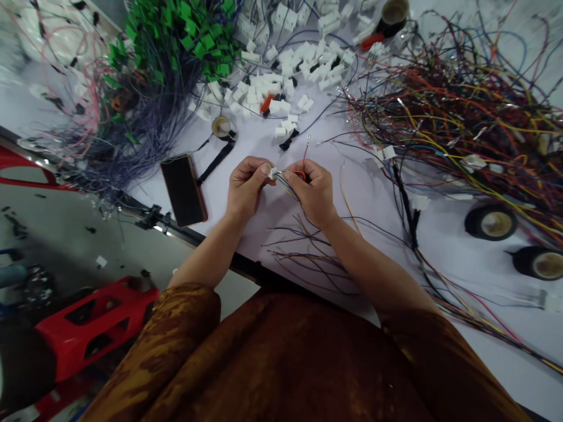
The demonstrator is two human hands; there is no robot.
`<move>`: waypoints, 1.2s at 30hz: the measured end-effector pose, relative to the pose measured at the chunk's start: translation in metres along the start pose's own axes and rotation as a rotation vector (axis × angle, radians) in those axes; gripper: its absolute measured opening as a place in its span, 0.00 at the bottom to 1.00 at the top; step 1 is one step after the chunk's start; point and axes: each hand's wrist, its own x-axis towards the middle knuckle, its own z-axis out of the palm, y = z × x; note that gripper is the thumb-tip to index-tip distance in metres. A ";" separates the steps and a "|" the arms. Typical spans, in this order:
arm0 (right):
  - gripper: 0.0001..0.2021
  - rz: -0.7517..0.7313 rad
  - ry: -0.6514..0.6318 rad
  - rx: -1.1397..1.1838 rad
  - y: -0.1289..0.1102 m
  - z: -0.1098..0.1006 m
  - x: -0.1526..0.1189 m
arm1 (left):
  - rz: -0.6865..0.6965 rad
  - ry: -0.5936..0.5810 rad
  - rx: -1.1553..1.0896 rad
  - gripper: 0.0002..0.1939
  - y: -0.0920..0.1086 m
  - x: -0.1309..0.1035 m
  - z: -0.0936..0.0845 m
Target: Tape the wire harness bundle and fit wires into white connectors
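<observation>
Between thumb and fingers, my left hand pinches a small white connector. Several thin wires run out of it toward the right. My right hand is closed beside it, its fingertips on an orange-red wire close to the connector. One red wire end with a metal terminal sticks up above the right fingers. Whether that wire's other end sits in the connector is too small to tell. Loose dark wires lie on the table below the hands.
White connectors and green connectors are heaped at the back. A phone lies left of my hands. Tangled wires and black tape rolls are on the right. The table's front edge runs near my forearms.
</observation>
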 end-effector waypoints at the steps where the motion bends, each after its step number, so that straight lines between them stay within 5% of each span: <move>1: 0.07 -0.003 0.000 0.000 0.001 0.000 0.000 | -0.012 0.005 -0.011 0.15 0.000 0.000 0.000; 11: 0.07 -0.236 0.022 -0.189 0.003 0.003 -0.006 | -0.139 0.082 -0.080 0.11 0.002 -0.002 0.008; 24: 0.08 -0.123 0.012 -0.110 0.005 0.002 -0.002 | -0.195 0.072 -0.068 0.12 0.003 0.000 0.008; 36: 0.09 -0.182 -0.114 -0.237 0.004 -0.004 0.000 | -0.224 0.040 -0.043 0.11 0.003 0.002 -0.004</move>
